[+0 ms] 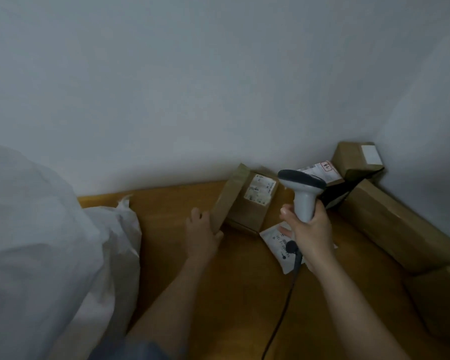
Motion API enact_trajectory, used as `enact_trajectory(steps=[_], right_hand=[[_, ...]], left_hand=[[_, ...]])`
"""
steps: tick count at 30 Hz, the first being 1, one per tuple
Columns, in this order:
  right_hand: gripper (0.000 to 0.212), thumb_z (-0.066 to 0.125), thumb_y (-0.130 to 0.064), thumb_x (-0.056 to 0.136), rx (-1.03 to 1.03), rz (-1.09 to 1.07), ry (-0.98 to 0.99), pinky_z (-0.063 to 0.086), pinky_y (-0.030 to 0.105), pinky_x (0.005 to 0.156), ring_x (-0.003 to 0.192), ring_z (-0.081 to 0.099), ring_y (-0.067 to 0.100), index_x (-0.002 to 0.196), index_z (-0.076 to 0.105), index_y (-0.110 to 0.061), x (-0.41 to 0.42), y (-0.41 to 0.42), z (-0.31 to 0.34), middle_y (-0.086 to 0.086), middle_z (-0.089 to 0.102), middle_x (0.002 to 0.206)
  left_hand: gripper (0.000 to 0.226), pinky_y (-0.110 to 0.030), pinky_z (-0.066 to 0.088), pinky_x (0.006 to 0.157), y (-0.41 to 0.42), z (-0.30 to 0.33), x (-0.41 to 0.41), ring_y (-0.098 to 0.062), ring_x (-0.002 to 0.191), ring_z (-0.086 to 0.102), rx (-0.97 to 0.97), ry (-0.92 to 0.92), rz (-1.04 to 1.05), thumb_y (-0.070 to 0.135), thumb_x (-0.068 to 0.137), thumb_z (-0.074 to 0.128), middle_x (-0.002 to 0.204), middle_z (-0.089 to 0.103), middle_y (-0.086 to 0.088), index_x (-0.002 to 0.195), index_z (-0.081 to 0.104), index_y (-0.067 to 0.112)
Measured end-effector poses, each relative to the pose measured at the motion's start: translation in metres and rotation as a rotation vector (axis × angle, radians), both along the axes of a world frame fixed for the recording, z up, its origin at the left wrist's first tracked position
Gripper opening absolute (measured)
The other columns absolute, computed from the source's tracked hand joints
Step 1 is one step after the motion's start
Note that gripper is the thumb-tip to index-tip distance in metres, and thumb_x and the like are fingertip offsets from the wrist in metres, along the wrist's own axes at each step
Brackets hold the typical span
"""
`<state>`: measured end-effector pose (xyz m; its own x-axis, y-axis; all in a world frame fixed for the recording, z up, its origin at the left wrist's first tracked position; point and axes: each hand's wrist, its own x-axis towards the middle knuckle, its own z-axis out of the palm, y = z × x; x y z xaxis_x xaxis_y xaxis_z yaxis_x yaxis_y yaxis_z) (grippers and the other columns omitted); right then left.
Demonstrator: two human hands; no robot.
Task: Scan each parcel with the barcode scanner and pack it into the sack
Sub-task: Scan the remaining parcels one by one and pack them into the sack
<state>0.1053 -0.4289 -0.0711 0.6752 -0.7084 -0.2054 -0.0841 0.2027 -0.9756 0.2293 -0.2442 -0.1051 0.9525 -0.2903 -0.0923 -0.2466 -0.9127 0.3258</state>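
Observation:
A brown cardboard parcel [247,201] with a white label lies on the wooden floor near the wall. My left hand [202,233] rests against its left side, fingers fairly straight. My right hand [309,229] grips the handle of a grey barcode scanner [303,189], whose dark head points left over the parcel. Its black cable [283,307] trails down toward me. A flat white mailer [276,245] lies on the floor under my right hand. The white sack [50,242] bulges at the left, its mouth edge near the floor.
More cardboard boxes fill the right corner: a small one [357,159] at the top, a labelled parcel [322,170] behind the scanner, a long box [400,227] along the right wall and another [439,302] at the lower right. Pale wall behind.

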Motion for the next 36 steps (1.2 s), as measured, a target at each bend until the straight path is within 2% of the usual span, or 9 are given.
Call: enact_trajectory(steps=[4,8,11,15,22,26,29,31,36], right_hand=[[0.044,0.080,-0.016,0.079,0.030,-0.073,0.018,0.057,0.021,0.061,0.086,0.070,0.006,0.115,0.055,-0.024,-0.029,0.004,0.006,-0.003,0.067,0.101],[0.048,0.085,-0.019,0.072,0.105,-0.151,0.008,0.057,0.022,0.059,0.080,0.071,0.007,0.108,0.054,-0.025,-0.057,0.011,0.016,0.001,0.066,0.103],[0.066,0.088,-0.026,0.068,0.160,-0.210,0.005,0.056,0.021,0.056,0.082,0.068,0.009,0.123,0.051,-0.017,-0.072,0.019,0.028,0.002,0.065,0.107],[0.090,0.091,-0.033,0.059,0.251,-0.262,-0.038,0.062,0.037,0.069,0.095,0.069,0.020,0.134,0.042,-0.028,-0.084,0.027,0.044,0.000,0.063,0.117],[0.104,0.092,-0.014,0.061,0.341,-0.345,-0.086,0.062,0.038,0.064,0.088,0.072,0.024,0.143,0.030,-0.030,-0.106,0.034,0.061,0.007,0.065,0.113],[0.093,0.089,-0.007,0.064,0.328,-0.366,-0.092,0.057,0.024,0.056,0.086,0.068,0.015,0.137,0.035,-0.028,-0.117,0.033,0.068,0.002,0.062,0.108],[0.087,0.087,-0.006,0.068,0.309,-0.376,-0.055,0.058,0.027,0.059,0.088,0.067,0.018,0.136,0.037,-0.028,-0.123,0.033,0.076,0.004,0.060,0.113],[0.086,0.085,-0.006,0.070,0.256,-0.376,-0.015,0.060,0.035,0.069,0.095,0.066,0.023,0.138,0.036,-0.027,-0.127,0.032,0.082,0.006,0.060,0.116],[0.080,0.082,-0.009,0.072,0.081,-0.277,-0.021,0.058,0.039,0.073,0.093,0.066,0.022,0.135,0.037,-0.027,-0.146,0.023,0.102,0.004,0.062,0.109]], left_hand=[[0.058,-0.023,0.040,0.078,0.004,0.004,-0.065,-0.015,0.106,0.037,-0.093,-0.120,-0.004,0.029,0.079,0.078,0.118,0.039,-0.001,0.129,0.052,0.020],[0.071,-0.036,0.051,0.086,0.004,0.022,-0.112,-0.028,0.118,0.044,-0.061,-0.231,-0.115,0.028,0.076,0.082,0.129,0.046,-0.010,0.140,0.052,0.019],[0.078,-0.043,0.058,0.072,0.003,0.039,-0.138,-0.035,0.101,0.059,-0.094,-0.393,-0.235,0.019,0.056,0.095,0.113,0.059,-0.018,0.127,0.064,0.012],[0.077,-0.035,0.052,0.062,0.002,0.058,-0.162,-0.024,0.080,0.059,-0.133,-0.628,-0.359,0.022,0.046,0.098,0.092,0.063,-0.011,0.117,0.070,0.014],[0.079,-0.031,0.043,0.061,0.005,0.079,-0.193,-0.017,0.081,0.038,-0.227,-0.833,-0.528,0.022,0.063,0.089,0.092,0.049,-0.004,0.130,0.049,0.022],[0.068,-0.031,0.044,0.061,0.007,0.087,-0.207,-0.016,0.080,0.040,-0.245,-0.881,-0.613,0.024,0.069,0.087,0.087,0.057,-0.003,0.128,0.053,0.023],[0.072,-0.030,0.048,0.064,0.009,0.094,-0.216,-0.015,0.082,0.045,-0.251,-0.853,-0.708,0.023,0.064,0.090,0.089,0.060,-0.002,0.127,0.055,0.019],[0.077,-0.030,0.053,0.073,0.013,0.098,-0.216,-0.017,0.092,0.052,-0.271,-0.687,-0.787,0.028,0.066,0.089,0.103,0.059,-0.004,0.133,0.051,0.020],[0.088,-0.035,0.037,0.102,0.028,0.114,-0.205,-0.017,0.123,0.032,-0.317,-0.193,-0.537,0.082,0.072,0.047,0.139,0.036,-0.003,0.145,0.041,0.032]])
